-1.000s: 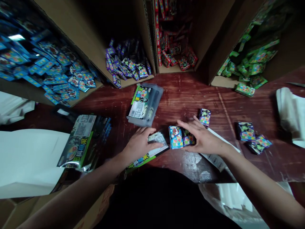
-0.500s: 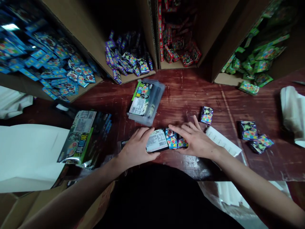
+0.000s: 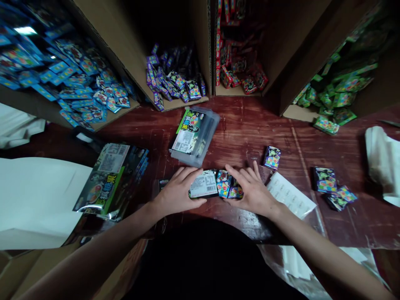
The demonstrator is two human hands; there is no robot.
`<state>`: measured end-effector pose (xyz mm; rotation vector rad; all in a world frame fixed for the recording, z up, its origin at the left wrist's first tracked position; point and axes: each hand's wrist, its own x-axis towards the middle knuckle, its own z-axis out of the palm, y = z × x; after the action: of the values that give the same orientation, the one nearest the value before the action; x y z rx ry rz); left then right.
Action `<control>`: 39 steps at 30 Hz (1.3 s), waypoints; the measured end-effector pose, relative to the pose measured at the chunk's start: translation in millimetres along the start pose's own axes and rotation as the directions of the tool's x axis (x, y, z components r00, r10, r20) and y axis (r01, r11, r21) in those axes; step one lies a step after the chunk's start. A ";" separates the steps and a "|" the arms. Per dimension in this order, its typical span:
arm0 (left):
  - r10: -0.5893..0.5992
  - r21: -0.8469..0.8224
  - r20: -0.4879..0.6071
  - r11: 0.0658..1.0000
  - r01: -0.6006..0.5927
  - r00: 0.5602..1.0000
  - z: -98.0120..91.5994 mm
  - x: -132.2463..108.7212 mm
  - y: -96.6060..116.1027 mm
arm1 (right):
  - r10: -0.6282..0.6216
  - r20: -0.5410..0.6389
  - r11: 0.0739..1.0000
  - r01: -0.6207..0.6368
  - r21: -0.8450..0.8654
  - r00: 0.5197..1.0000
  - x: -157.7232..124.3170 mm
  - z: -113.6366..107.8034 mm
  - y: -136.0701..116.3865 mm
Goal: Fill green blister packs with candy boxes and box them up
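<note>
Labelled sleeve (image 3: 203,184) at six o'clock of the view's centre, left hand (image 3: 175,193) pinching its near and far edges, right hand (image 3: 250,191) with fingers curled around blue box (image 3: 224,183) and purple box (image 3: 236,191) at its three-o'clock end, clear case (image 3: 206,141) at twelve, green boxes (image 3: 343,100) at two.

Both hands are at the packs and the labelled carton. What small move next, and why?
I'd probably have the right hand press the purple pack and blue pack gently leftward toward the labelled carton: both show in line at its end, and the left hand grips the carton, so it could brace against the push.
</note>
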<state>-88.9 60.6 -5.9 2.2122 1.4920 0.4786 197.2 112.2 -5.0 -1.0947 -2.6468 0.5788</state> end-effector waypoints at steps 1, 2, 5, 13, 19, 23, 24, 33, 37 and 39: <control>-0.006 0.000 -0.009 1.000 0.006 1.000 -0.2 0.2 0.1 | 0.027 -0.010 1.000 -0.027 -0.008 1.000 -1.8 -1.2 -0.5; -0.008 0.000 -0.013 1.000 0.008 1.000 -0.2 0.4 0.4 | 0.040 -0.009 0.999 -0.040 -0.011 0.999 -3.1 -2.7 -0.7; 0.010 0.002 0.004 1.000 -0.010 1.000 1.2 0.9 2.1 | -0.021 0.046 1.000 0.020 0.009 0.999 -1.6 -5.3 1.6; 0.030 0.066 0.090 0.997 -0.036 0.995 -0.6 0.8 5.7 | -0.185 0.093 0.977 0.172 0.129 0.978 3.3 1.8 17.7; 0.026 0.109 0.093 0.993 -0.036 0.995 3.4 3.9 5.8 | -0.112 0.142 0.988 0.095 0.123 0.984 -8.0 -15.2 26.5; 0.061 0.060 0.092 0.996 -0.067 0.994 7.3 8.0 6.4 | -0.191 0.135 0.964 0.159 0.215 0.972 2.3 -14.3 30.5; 0.067 0.050 0.101 0.996 -0.073 0.993 6.9 8.6 6.3 | -0.189 0.134 0.960 0.154 0.234 0.973 5.1 -13.8 32.0; 0.040 0.026 0.125 0.999 -0.044 0.991 2.7 17.9 6.8 | -0.209 0.056 0.949 0.189 0.251 0.976 23.0 -2.8 34.0; 0.005 0.096 0.078 0.995 -0.012 0.997 5.1 22.4 9.3 | -0.028 -0.013 0.986 0.030 0.161 1.000 15.5 -7.8 23.5; 0.009 0.120 0.040 0.993 -0.013 0.999 9.8 27.9 8.8 | 0.023 0.007 0.988 -0.024 0.151 1.000 11.0 -11.4 16.6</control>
<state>-66.9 82.2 -8.3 2.3085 1.5252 0.3548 203.9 133.8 -1.4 -1.0817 -2.5494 0.7744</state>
